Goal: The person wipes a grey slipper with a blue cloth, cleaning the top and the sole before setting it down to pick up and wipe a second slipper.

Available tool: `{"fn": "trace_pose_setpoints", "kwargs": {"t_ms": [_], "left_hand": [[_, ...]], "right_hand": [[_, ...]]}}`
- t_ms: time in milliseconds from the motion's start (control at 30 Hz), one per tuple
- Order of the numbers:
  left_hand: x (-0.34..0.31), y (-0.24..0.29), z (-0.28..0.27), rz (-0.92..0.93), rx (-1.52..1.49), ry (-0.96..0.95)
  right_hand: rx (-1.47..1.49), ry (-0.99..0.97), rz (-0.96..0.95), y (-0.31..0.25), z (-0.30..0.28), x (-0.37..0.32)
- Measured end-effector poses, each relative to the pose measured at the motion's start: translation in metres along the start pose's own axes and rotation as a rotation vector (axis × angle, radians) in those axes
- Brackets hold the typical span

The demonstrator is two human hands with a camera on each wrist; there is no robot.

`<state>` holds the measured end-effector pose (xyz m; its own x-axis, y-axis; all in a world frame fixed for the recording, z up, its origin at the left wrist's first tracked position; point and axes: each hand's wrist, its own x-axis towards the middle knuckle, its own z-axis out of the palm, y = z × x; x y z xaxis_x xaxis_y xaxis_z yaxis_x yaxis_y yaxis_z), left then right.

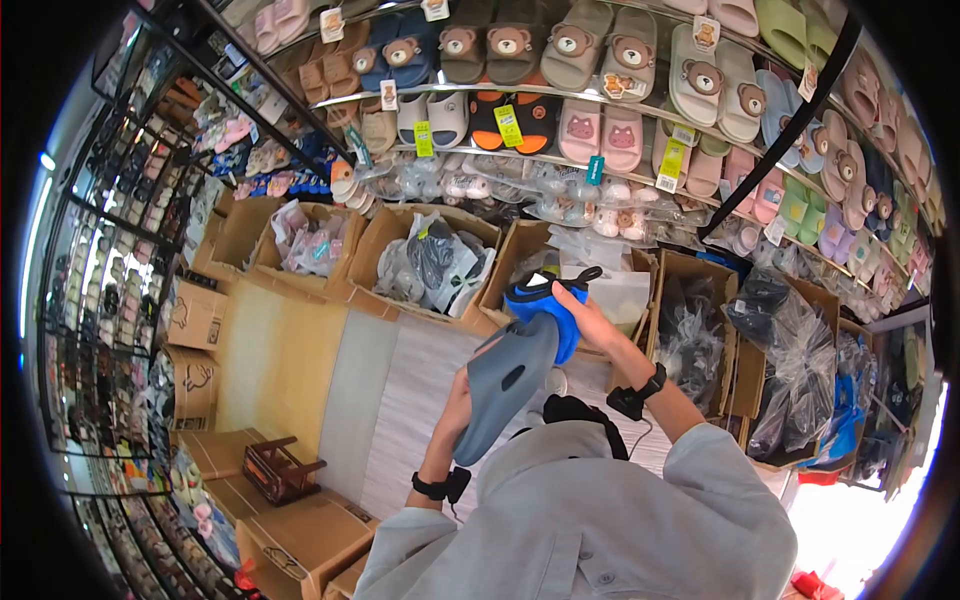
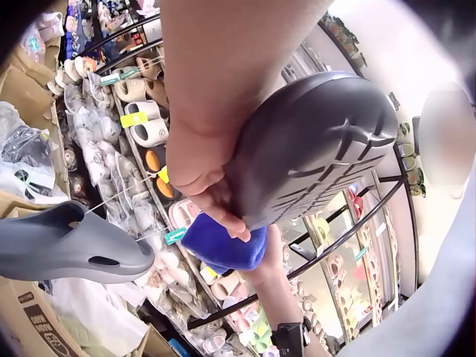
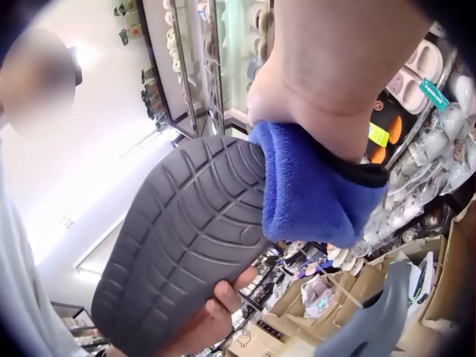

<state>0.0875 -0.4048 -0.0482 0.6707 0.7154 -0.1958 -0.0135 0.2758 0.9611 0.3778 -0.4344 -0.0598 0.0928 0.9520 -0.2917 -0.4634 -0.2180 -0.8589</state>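
Observation:
My left hand (image 1: 455, 408) grips a dark grey slipper (image 1: 497, 392) by its side. Its grooved sole (image 3: 190, 216) faces the right wrist camera, and fingers (image 3: 223, 297) wrap over the sole's edge. At the slipper's other end, my right hand (image 1: 588, 318) holds a blue plush cloth (image 1: 565, 330) with black trim and a black loop. The cloth (image 3: 312, 190) lies right against the end of the sole, and it hides most of the right fingers. A second grey slipper (image 2: 78, 249) hangs on a thin string in the left wrist view.
Open cardboard boxes (image 1: 375, 235) of bagged footwear line the floor below shelves of slippers (image 1: 580, 45). A brown stool (image 1: 280, 470) and closed boxes (image 1: 305, 540) stand at lower left. Bagged dark shoes (image 1: 780, 350) are piled at right. Another rack (image 1: 110, 290) lines the left side.

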Motion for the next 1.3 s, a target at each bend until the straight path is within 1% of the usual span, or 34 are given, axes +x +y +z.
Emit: {"fn": "trace_pose_setpoints", "kwargs": {"t_ms": [67, 133, 200, 300, 433, 467, 567, 600, 700, 800, 900, 933, 1000, 1067, 1167, 1200, 1233, 1300], "left_hand": [[0.009, 0.007, 0.014, -0.132, -0.028, 0.071], [0.021, 0.007, 0.021, -0.165, 0.014, 0.076], [0.037, -0.001, 0.022, -0.102, 0.113, 0.009], [0.047, -0.015, 0.024, -0.017, 0.088, -0.005], [0.063, -0.027, 0.024, 0.008, 0.130, -0.017], [0.068, -0.030, 0.023, 0.016, 0.153, -0.013], [0.077, -0.037, 0.018, -0.036, 0.132, 0.006], [0.080, -0.038, 0.016, -0.065, 0.111, 0.011], [0.090, -0.038, 0.012, -0.062, 0.158, 0.032], [0.093, -0.022, 0.018, -0.060, 0.201, 0.088], [0.099, -0.036, -0.002, -0.005, 0.201, 0.011], [0.104, -0.043, -0.010, 0.044, 0.204, -0.014], [0.106, -0.051, -0.021, 0.309, 0.337, -0.036], [0.114, -0.054, -0.032, 0.238, 0.240, -0.053], [0.130, -0.068, -0.054, 0.009, -0.031, -0.064], [0.135, -0.071, -0.064, -0.040, -0.107, -0.068], [0.139, -0.076, -0.074, -0.083, -0.188, -0.069], [0.150, -0.086, -0.097, -0.127, -0.299, -0.081]], "right_hand": [[-0.076, 0.094, -0.016, 0.000, -0.007, 0.007], [-0.160, 0.156, -0.057, 0.000, -0.013, 0.010], [-0.260, 0.187, -0.118, -0.001, -0.021, 0.011], [-0.392, 0.212, -0.191, -0.014, -0.022, 0.008], [-0.668, 0.173, -0.632, -0.047, -0.016, 0.001], [-0.880, 0.148, -0.696, -0.052, -0.020, 0.001], [-1.054, 0.121, -0.884, -0.071, -0.010, -0.005], [-1.146, 0.133, -0.887, -0.070, -0.006, -0.007], [-1.282, 0.115, -0.918, -0.069, 0.009, -0.012], [-1.308, 0.059, -0.937, -0.059, 0.029, -0.014], [-1.366, 0.000, -0.910, -0.052, 0.047, -0.018], [-1.388, -0.016, -0.899, -0.051, 0.054, -0.019], [-1.438, -0.082, -0.885, -0.053, 0.066, -0.020], [-1.436, -0.158, -0.931, -0.041, 0.082, -0.019], [-1.498, -0.281, -0.989, -0.023, 0.100, -0.015], [-1.504, -0.330, -1.018, -0.020, 0.106, -0.012], [-1.509, -0.382, -1.048, -0.018, 0.111, -0.009], [-1.544, -0.389, -1.150, -0.019, 0.119, -0.002]]}}
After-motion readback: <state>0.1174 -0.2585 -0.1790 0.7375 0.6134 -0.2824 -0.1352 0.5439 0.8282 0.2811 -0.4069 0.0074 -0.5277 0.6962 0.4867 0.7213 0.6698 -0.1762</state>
